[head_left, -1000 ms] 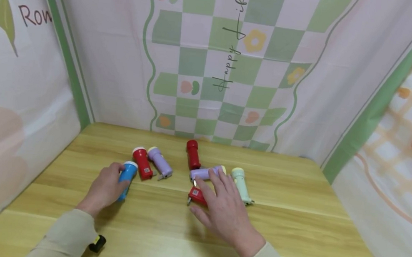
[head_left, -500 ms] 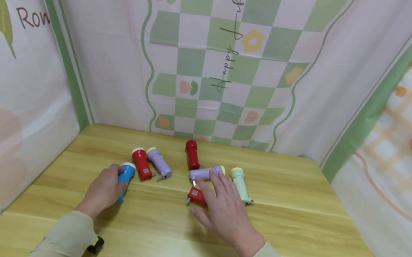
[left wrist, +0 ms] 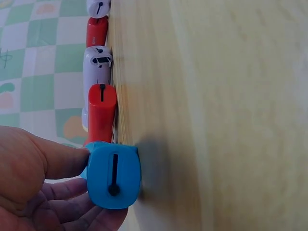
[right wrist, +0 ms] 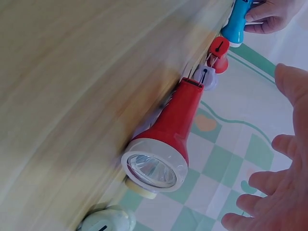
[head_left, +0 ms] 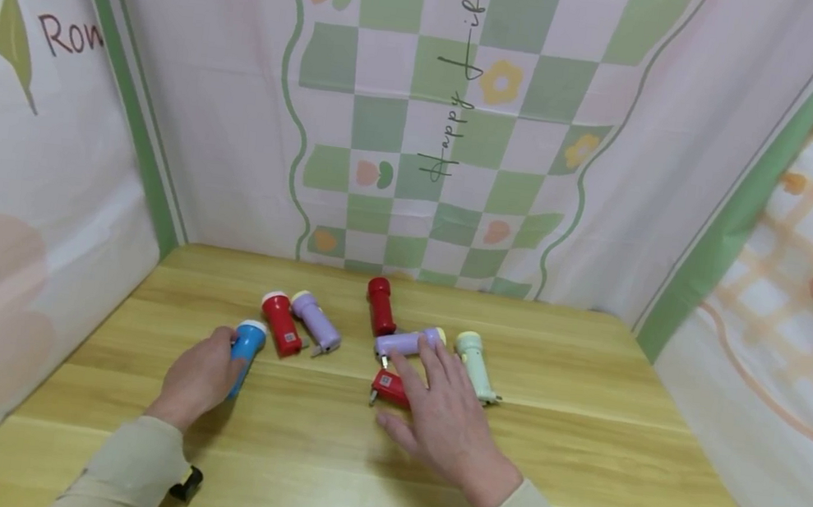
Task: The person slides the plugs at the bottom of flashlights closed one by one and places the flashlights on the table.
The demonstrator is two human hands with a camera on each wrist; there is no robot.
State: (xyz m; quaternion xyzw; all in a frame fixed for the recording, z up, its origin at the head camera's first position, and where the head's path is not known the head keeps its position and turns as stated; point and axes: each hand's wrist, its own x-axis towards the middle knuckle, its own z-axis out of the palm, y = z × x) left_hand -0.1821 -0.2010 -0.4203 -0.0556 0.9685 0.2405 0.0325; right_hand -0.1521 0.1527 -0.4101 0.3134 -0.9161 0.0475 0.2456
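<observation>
My left hand (head_left: 198, 376) grips a blue flashlight (head_left: 248, 344) by its side, thumb on one side and fingers on the other. In the left wrist view, the flashlight's slotted end (left wrist: 127, 175) faces the camera. My right hand (head_left: 451, 423) has its fingers spread above a red flashlight (head_left: 389, 386), partly hiding it. In the right wrist view a gap shows between those fingers and the red flashlight's white-rimmed lens (right wrist: 153, 169). Just beyond the right fingertips lies a purple flashlight (head_left: 399, 343). A mint-green flashlight (head_left: 476, 368) lies to the right of that hand.
Left of centre, a red flashlight (head_left: 283, 325) and a purple flashlight (head_left: 316, 322) lie side by side, plug prongs out. Toward the back is a dark red flashlight (head_left: 381, 307). Printed cloth (head_left: 236, 103) walls in the wooden table (head_left: 580, 437) at the back and sides.
The left hand has shifted slightly left with the blue flashlight, whose angle has changed a little. My right hand and the other flashlights stay about where they were.
</observation>
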